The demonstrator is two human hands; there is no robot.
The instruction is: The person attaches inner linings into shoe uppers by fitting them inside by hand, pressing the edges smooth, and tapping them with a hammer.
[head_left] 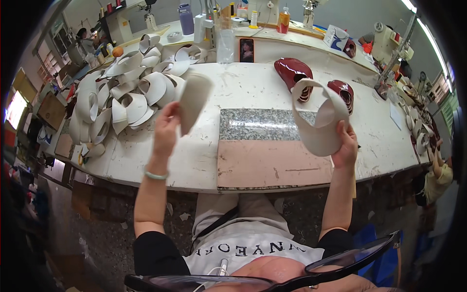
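My left hand (167, 127) grips a beige shoe lining piece (195, 97), smeared by motion, in front of the heap. Raised above the right end of the work board is a looped white shoe lining (318, 124), held at its lower right edge by my right hand (346, 146). Just behind it lie two glossy dark red shoe uppers, a larger one (292, 70) and a smaller one (342, 90). A big heap of white shoe linings (124, 87) covers the left of the table.
In front of me on the white table (189, 160) lie a pink board (267, 163) and a speckled grey slab (253, 121). A phone (246, 50) leans at the back by a purple bottle (186, 19). More pieces (418, 124) and a person (438, 180) are at the right.
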